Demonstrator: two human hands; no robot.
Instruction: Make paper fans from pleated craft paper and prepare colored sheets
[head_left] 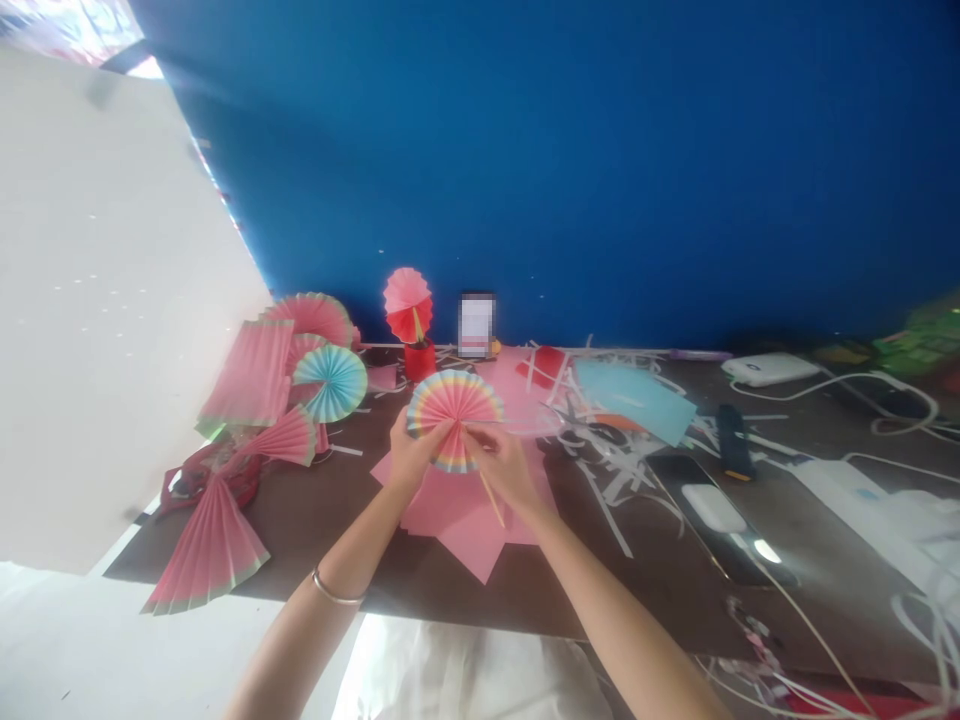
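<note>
A round pleated paper fan (pixel 454 395), pink in the middle with a rainbow-coloured rim, is held up over the table between both hands. My left hand (pixel 412 450) is closed on its left edge, with the thumb near the centre. The fingers of my right hand (pixel 501 455) pinch at the fan's centre and lower right. A thin wooden stick (pixel 493 500) slants down below the right hand; whether it is fixed to the fan cannot be seen. Beneath lie overlapping pink paper sheets (pixel 484 555).
Pink folded fans (pixel 206 555) and a blue pleated rosette (pixel 330 383) lie on the left. A red cup (pixel 420 361) holds another rosette at the back. To the right are scissors (pixel 600 432), paper strips, blue paper (pixel 634 395), a phone (pixel 712 520) and white cables.
</note>
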